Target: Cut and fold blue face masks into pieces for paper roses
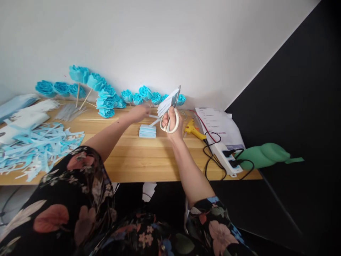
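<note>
My right hand [172, 122] grips white-handled scissors [170, 121] with the blades pointing up and away, over the wooden table [138, 160]. A pale blue folded sheet [166, 103] sits against the blades. My left hand [140, 112] reaches forward just left of that sheet; it is smeared by motion, so its fingers do not show clearly. Below both hands lies a small stack of light blue folded pieces [147, 131].
Blue paper roses [106, 97] line the wall, some on wooden sticks. A heap of blue paper scraps [37, 147] covers the table's left end. A yellow glue gun [194, 131], a white power strip [226, 156], printed papers [218, 122] and a green object [263, 155] sit right.
</note>
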